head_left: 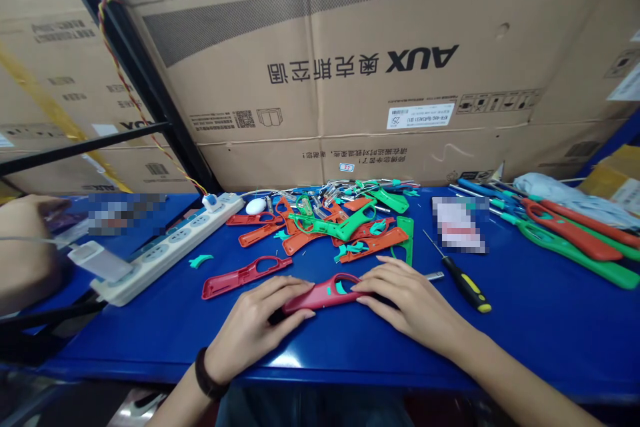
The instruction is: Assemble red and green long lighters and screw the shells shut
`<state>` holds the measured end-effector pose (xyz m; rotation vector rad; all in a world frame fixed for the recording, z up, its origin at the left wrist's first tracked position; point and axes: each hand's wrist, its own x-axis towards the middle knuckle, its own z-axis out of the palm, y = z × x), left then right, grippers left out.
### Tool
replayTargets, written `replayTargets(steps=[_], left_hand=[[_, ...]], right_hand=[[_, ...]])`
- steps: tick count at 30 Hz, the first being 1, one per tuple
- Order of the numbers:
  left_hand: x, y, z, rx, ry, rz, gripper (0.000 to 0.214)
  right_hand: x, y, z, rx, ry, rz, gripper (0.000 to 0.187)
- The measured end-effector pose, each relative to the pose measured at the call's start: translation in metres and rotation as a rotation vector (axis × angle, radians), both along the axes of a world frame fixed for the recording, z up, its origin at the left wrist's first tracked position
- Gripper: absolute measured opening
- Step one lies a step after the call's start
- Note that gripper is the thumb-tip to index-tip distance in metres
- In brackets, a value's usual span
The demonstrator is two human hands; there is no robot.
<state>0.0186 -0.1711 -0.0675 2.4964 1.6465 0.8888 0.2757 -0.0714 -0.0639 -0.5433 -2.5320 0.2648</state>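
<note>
Both of my hands rest on a red plastic lighter shell that lies flat on the blue table. My left hand presses its left end with fingers curled over it. My right hand covers its right end with fingers laid over it. A teal trigger piece shows in the shell's opening. Another red half shell lies just to the left of my hands. A metal tip sticks out past my right fingers.
A pile of red, orange and green shells lies behind my hands. A black-and-yellow screwdriver lies to the right, with assembled long lighters at the far right. A white power strip sits at the left, near another person's hand. Cardboard boxes stand behind.
</note>
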Motion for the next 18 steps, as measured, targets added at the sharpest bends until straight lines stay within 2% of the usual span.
replayTargets(steps=[18], left_hand=[[-0.0007,0.0017,-0.0002,-0.106,-0.018,0.009,0.032]], right_hand=[[0.0002,-0.0031,-0.0011,-0.060,0.023,-0.020,0.015]])
